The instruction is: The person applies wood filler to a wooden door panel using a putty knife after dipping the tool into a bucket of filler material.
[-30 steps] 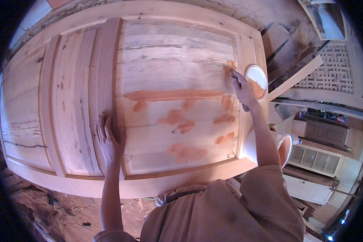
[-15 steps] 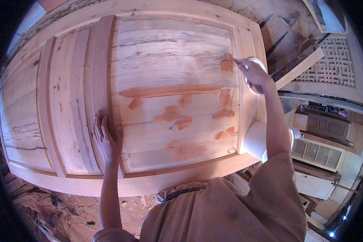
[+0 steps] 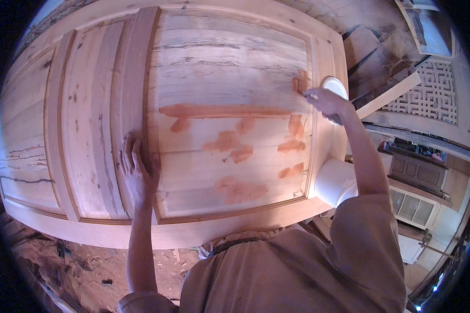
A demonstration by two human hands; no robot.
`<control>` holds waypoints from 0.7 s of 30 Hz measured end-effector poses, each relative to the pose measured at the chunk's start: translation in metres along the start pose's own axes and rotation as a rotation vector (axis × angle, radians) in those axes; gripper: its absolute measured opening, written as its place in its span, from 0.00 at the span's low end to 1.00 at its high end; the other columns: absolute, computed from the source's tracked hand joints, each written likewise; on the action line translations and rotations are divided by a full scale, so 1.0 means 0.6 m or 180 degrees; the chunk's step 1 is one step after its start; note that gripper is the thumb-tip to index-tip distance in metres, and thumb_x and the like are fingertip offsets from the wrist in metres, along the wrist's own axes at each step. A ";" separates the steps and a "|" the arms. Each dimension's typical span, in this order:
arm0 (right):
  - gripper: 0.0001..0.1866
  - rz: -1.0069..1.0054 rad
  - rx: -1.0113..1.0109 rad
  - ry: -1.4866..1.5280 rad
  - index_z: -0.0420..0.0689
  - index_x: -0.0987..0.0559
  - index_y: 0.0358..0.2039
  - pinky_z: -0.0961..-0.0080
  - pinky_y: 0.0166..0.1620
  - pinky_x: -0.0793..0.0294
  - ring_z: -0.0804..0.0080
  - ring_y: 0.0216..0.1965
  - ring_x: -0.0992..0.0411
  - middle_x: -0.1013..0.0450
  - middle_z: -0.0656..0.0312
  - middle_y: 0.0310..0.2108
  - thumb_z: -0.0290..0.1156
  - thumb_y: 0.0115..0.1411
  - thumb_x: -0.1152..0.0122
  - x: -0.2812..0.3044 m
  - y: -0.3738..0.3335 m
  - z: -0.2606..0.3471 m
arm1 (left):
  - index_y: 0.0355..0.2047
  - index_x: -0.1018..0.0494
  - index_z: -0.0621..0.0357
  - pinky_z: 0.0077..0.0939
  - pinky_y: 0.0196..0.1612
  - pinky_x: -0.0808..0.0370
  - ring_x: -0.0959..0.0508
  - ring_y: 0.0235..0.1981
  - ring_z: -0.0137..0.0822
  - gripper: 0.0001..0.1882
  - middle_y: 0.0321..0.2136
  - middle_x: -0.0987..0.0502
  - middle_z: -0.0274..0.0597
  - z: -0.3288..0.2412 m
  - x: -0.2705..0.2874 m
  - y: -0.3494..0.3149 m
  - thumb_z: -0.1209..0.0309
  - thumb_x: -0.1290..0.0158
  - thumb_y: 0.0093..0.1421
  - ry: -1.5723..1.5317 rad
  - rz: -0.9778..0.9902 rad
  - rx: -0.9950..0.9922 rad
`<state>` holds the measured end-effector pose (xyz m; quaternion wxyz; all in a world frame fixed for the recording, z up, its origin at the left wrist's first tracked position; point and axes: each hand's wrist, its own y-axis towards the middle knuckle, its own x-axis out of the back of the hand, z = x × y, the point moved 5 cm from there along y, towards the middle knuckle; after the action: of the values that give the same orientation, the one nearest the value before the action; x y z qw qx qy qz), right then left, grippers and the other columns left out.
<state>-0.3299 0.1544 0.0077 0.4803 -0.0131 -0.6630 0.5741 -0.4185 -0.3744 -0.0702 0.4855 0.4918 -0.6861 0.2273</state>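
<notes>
A large pale wooden panelled door (image 3: 230, 78) lies flat before me. My left hand (image 3: 140, 172) rests on its raised middle rail, fingers slightly apart and holding nothing. Over the right edge of the big panel, my right hand (image 3: 326, 102) is closed around a small hand tool (image 3: 302, 94). The fingers hide most of that tool, so I cannot tell whether it is a brush or a putty knife. Its end touches a fresh orange-brown smear (image 3: 302, 77). A long orange-brown streak (image 3: 224, 111) and several blotches cover the panel's middle and near part.
Beside my right hand, a round white container (image 3: 335, 83) sits on the door's edge. Below my right forearm is a white bucket (image 3: 331, 180). Planks (image 3: 389, 95), a lattice panel (image 3: 428, 91) and other joinery stand to the right. The floor (image 3: 99, 271) is littered with debris.
My right hand has moved slightly nearer to me, drawing the tool down the smear at the panel's right edge. My left hand stays on the rail. The whole view has shifted slightly.
</notes>
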 end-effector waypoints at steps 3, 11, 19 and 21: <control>0.23 0.0322 -0.0072 -0.0344 0.47 0.25 0.60 0.70 0.19 0.28 0.71 0.17 0.29 0.24 0.56 0.31 0.44 0.70 0.49 -0.027 -0.037 0.008 | 0.61 0.34 0.60 0.55 0.68 0.40 0.35 0.67 0.55 0.28 0.65 0.35 0.55 -0.008 0.005 0.007 0.60 0.43 0.64 0.0031 0.0031 0.0064; 0.23 0.0080 0.0067 0.0043 0.45 0.25 0.61 0.67 0.21 0.26 0.70 0.16 0.29 0.29 0.58 0.22 0.43 0.71 0.49 0.074 0.055 0.017 | 0.62 0.34 0.58 0.54 0.68 0.40 0.35 0.67 0.54 0.29 0.65 0.35 0.54 -0.002 -0.004 0.007 0.61 0.43 0.64 -0.0048 -0.0221 -0.0048; 0.25 0.0329 0.0033 -0.0551 0.43 0.27 0.62 0.67 0.21 0.25 0.68 0.16 0.29 0.29 0.57 0.23 0.43 0.71 0.51 0.077 0.102 0.049 | 0.60 0.34 0.60 0.55 0.68 0.40 0.36 0.67 0.56 0.28 0.65 0.34 0.56 -0.009 0.015 0.009 0.62 0.42 0.63 -0.0057 0.0020 -0.0002; 0.25 0.0325 0.0039 -0.0437 0.44 0.27 0.62 0.67 0.21 0.25 0.68 0.17 0.28 0.29 0.56 0.23 0.44 0.71 0.51 0.053 0.093 0.039 | 0.60 0.34 0.60 0.56 0.68 0.41 0.36 0.67 0.56 0.28 0.65 0.34 0.56 -0.001 0.001 0.001 0.62 0.42 0.63 -0.0063 -0.0029 -0.0016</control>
<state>-0.3921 0.1737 -0.0130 0.4039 -0.0045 -0.6893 0.6014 -0.4189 -0.3739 -0.0692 0.4809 0.4959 -0.6893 0.2185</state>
